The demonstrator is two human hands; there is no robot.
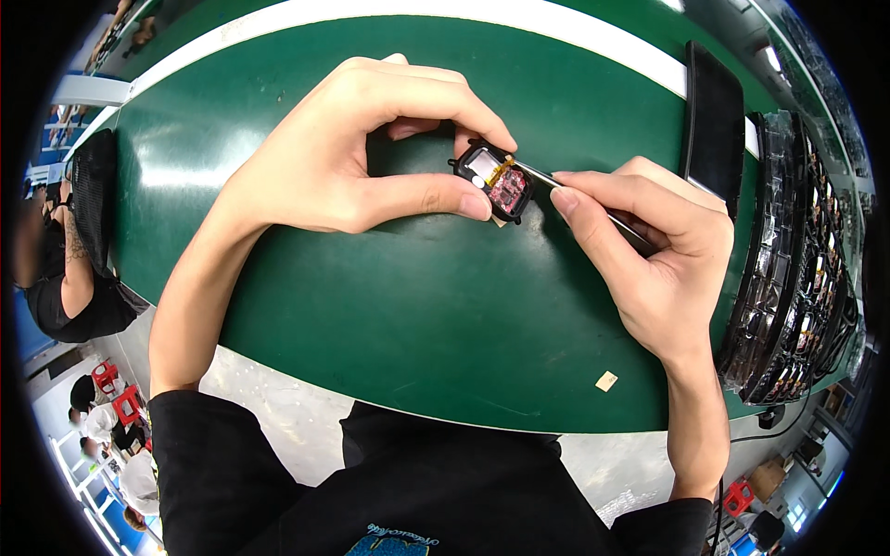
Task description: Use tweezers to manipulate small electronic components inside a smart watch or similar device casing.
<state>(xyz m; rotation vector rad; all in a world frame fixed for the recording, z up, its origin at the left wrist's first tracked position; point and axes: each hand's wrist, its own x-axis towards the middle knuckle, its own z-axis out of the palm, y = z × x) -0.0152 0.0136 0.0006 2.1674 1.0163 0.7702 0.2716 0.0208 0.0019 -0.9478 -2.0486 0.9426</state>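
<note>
Between the thumb and fingers of my left hand (pixel 357 148) is a small black watch case (pixel 524 209), held above the green table. It lies open, showing a silver battery-like block, a yellow strip and a reddish circuit board inside. My right hand (pixel 654 232) is closed around slim metal tweezers (pixel 538 173). Their tip reaches the upper right edge of the case, by the yellow strip. Whether the tweezers pinch anything there is too small to tell.
Stacked clear and black trays (pixel 774 269) filled with small parts stand along the right edge. A black flat panel (pixel 714 120) rests behind them. On the green table (pixel 417 343) lies a small beige paper piece (pixel 606 381). Another person (pixel 79 269) sits at far left.
</note>
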